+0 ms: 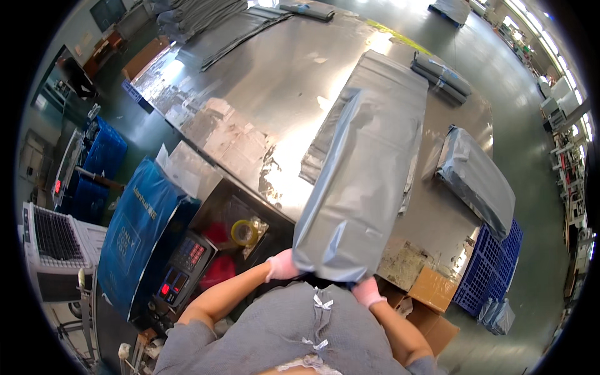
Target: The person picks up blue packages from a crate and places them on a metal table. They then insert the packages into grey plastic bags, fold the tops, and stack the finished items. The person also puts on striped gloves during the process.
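A long grey plastic bag [369, 181] stretches toward me across the metal table [269, 81], its near end hanging over the table's front edge by my body. It lies on a stack of flat grey plastic bags [317, 159], whose edges show along its left side. My left hand [282, 265], in a pink glove, is closed on the near left corner of the bag. At the near right corner my right hand [367, 292], gloved in pink too, grips the same end. The fingertips of both hands are partly hidden by the plastic.
Rolled grey bundles [441, 77] and a folded grey bag pile [478, 178] lie to the right. A blue plastic crate [490, 265] and a cardboard box [432, 289] stand below. At left are a blue bag [137, 228], a digital scale [181, 269] and a tape roll [244, 232].
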A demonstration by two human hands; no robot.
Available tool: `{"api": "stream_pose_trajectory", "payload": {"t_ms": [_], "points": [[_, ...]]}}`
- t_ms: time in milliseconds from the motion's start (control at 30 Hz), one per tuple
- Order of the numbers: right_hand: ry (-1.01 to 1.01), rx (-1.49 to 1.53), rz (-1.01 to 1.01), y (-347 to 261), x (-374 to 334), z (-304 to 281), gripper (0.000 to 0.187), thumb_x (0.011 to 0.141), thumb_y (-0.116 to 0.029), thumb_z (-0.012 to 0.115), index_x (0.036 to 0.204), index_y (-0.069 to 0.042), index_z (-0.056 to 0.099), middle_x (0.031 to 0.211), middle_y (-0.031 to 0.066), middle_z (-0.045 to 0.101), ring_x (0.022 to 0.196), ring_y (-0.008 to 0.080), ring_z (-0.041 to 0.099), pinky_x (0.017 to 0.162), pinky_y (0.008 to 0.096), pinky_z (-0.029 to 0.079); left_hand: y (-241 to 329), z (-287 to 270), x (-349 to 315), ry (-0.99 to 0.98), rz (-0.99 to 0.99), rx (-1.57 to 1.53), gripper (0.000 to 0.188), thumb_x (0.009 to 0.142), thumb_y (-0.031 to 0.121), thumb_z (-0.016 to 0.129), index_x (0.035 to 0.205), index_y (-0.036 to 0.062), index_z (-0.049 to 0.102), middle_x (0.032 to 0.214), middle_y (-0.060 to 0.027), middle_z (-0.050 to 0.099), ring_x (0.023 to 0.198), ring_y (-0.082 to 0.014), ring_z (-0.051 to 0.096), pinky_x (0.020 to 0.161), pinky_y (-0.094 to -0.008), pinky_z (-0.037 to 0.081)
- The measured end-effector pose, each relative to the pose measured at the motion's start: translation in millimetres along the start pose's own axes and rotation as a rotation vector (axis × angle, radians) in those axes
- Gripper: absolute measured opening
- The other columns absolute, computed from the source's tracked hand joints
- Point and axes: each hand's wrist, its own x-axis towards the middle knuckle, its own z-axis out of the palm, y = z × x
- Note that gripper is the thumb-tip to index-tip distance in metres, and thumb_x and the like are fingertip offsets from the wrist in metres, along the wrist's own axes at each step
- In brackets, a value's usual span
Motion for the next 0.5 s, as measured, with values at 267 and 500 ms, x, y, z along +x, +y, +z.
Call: {"api": "stream_pose_trajectory", "payload": {"t_ms": [267,500], "points": [[0.434,0.397,0.162,-9.9,94.1,-34.9,0.019,0.086,-0.020,0.041,0.090,-0.006,0.055,0.085,0.0132,0.056,0.078,0.0281,0.053,0.068,0.0354,0.041,17.2,-12.9,11.3,-0.012,-0.268,-0.199,0.023,0.080,0.024,0.054,0.084,0.0011,0.059,0.064,-0.0063,0.059,0.061,-0.0235,0.057,0.058,-0.0333,0.047],[0.123,1.116,0.767,39.3,-23.8,-13.9,0.025,0.089,-0.029,0.048,0.073,-0.011,0.051,0.049,0.0015,0.048,0.035,0.0125,0.044,0.030,0.0253,0.035,-44.0,-28.6,-74.8,0.341,-0.707,-0.687,0.023,0.087,0.026,0.053,0.078,0.0054,0.058,0.051,0.0013,0.048,0.037,-0.0085,0.043,0.036,-0.0228,0.034]]}}
